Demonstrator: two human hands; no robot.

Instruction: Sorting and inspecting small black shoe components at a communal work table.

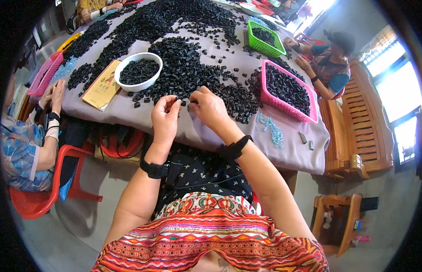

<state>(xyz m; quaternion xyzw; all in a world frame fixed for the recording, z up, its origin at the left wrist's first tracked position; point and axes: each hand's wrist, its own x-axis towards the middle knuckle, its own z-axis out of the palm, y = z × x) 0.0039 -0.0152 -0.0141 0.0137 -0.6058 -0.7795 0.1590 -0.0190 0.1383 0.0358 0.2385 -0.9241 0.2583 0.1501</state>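
A: Hands at near edge of table (283, 156), grey cloth cover. Left hand (165, 119) curled, thumb and forefinger pinched on a small black plastic piece (176, 100). Right hand (210, 107) likewise curled, fingertips (193, 100) pinched close to the left ones; held item too small to make out. Black wrist straps on both forearms.

B: Position of the piece?

A: Between the two hands, just above the cloth, at the near fringe of the big heap of black pieces (184, 68). Heap spread over most of the tabletop, running to the far end.

B: Containers?

A: White round bowl (138, 71) left of the hands, partly filled with black pieces, touching a yellow-brown booklet (102, 86). Pink basket (288, 90) to the right, well filled with same pieces. Green basket (264, 38) farther back on the right. Small cluster of pale blue clear bits (271, 129) on the cloth just in front of the pink basket; two small grey pieces (306, 140) near the table corner.

B: Others present?

A: Seated person at left on red plastic chair (36, 199), hands at another pink basket (45, 72). Second person at far right, hands near the green basket.
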